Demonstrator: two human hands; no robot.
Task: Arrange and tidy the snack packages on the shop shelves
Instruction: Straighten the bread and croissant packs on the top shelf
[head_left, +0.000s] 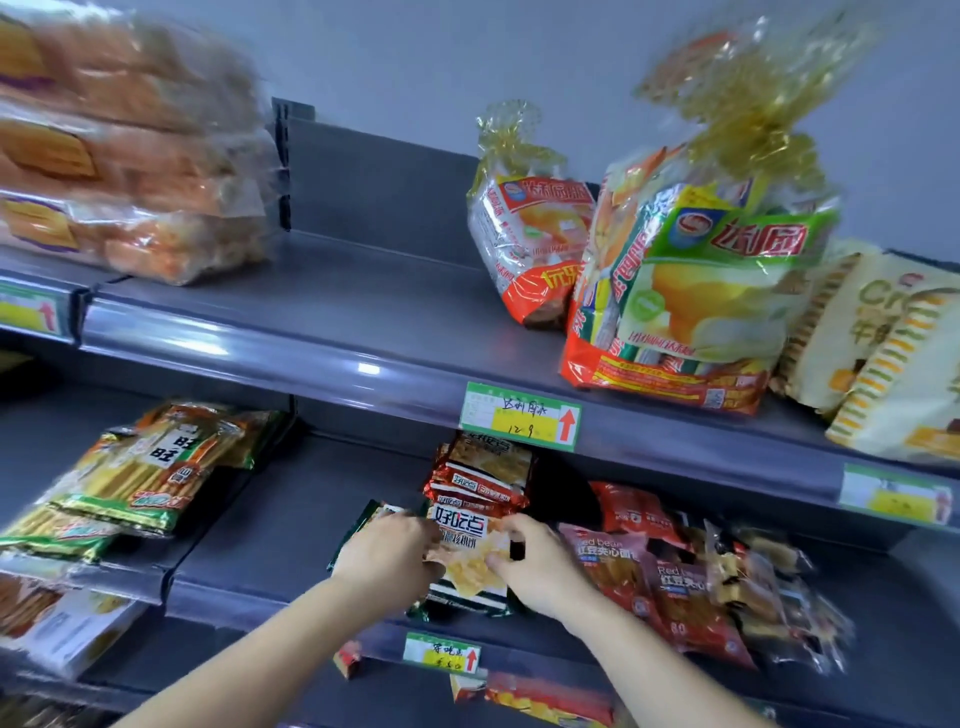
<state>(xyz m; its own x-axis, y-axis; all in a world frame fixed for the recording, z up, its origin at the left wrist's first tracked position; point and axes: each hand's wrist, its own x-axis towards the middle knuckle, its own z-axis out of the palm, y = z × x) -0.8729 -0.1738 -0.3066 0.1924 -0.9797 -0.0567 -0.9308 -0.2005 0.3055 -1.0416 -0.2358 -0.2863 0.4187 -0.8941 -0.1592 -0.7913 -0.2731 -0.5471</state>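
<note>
Resting near the front lip of the middle shelf, one cracker packet, white label over pictured yellow crackers, was gripped at its sides by left hand and right hand, fingers curled. Red packets stacked behind; red-bean packets just right; bare shelf left.

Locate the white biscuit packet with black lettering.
Head view, middle shelf, centre: the white biscuit packet lies between the left hand and right hand, beside red packets.
</note>
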